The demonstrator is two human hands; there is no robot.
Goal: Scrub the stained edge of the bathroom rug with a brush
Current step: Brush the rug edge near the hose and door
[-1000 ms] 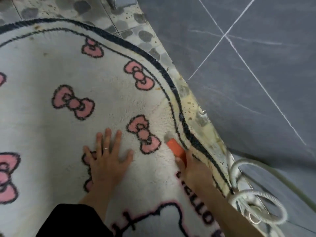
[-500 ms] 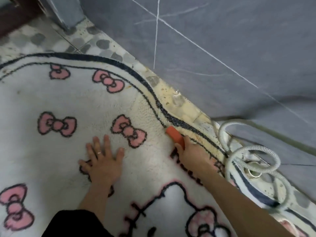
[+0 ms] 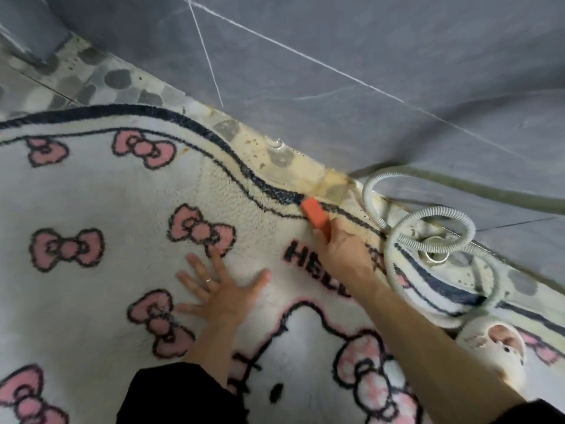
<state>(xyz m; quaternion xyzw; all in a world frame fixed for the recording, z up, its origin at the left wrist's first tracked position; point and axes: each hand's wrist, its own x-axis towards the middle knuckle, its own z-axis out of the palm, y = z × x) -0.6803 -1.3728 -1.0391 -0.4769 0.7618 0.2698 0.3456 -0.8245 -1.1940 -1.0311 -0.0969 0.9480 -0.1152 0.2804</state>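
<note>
A white fluffy rug (image 3: pixel 101 206) with pink bows and a black border lies on the floor. Its far right edge looks yellowish and stained. My right hand (image 3: pixel 347 249) grips an orange brush (image 3: pixel 315 214), whose far end sits on the black border line at that edge. My left hand (image 3: pixel 220 289) presses flat on the rug with fingers spread, a ring on one finger, left of the brush.
A grey tiled wall (image 3: pixel 367 71) rises just beyond the rug's edge, with a strip of pebble-patterned floor (image 3: pixel 122 78) between. A coiled grey hose (image 3: pixel 428 237) lies over a floor drain at the right. A white clog (image 3: pixel 492 344) shows at lower right.
My right hand has pushed the brush outward from the rug's inner pile to the black border line. The camera has swung right, showing more hose. My left hand stays flat.
</note>
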